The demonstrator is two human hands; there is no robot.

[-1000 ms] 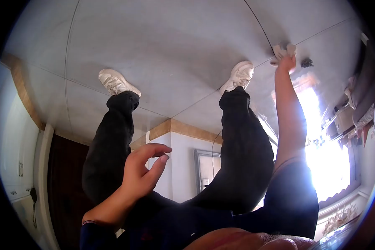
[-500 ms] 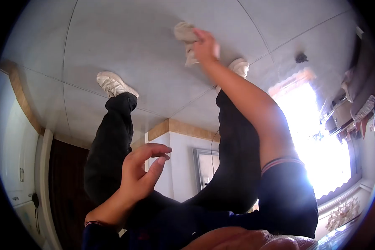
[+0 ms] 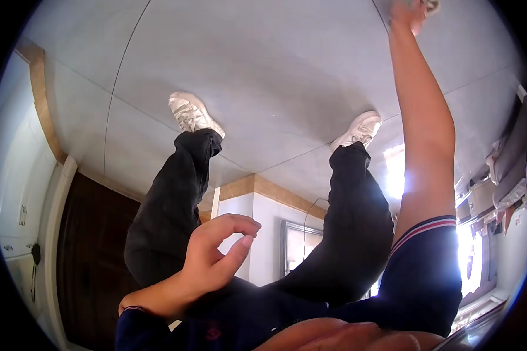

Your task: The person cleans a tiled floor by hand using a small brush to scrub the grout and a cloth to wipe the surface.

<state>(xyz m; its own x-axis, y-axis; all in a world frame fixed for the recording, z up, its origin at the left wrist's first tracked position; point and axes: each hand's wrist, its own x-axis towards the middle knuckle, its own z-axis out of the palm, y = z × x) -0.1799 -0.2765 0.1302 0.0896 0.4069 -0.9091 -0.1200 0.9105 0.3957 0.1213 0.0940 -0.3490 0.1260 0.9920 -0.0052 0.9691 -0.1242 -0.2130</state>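
Observation:
At the upper right of the head view, my right arm stretches out over the grey tiled floor (image 3: 263, 70). My right hand (image 3: 409, 16) is closed on a beige cloth (image 3: 432, 7), of which only a small part shows at the top edge. My left hand (image 3: 219, 251) hangs in front of my left leg and holds nothing. Its fingers curve toward the thumb, with a gap between them.
My white shoes stand apart on the floor, the left shoe (image 3: 194, 112) and the right shoe (image 3: 360, 130). A dark brown door (image 3: 96, 251) and white cabinets (image 3: 12, 193) are at the left. Bright window light (image 3: 469, 251) and furniture show at the right.
My right hand has swept the cloth from the upper middle to the far upper right, and the arm has straightened. My left hand keeps its shape, while the whole view has shifted slightly.

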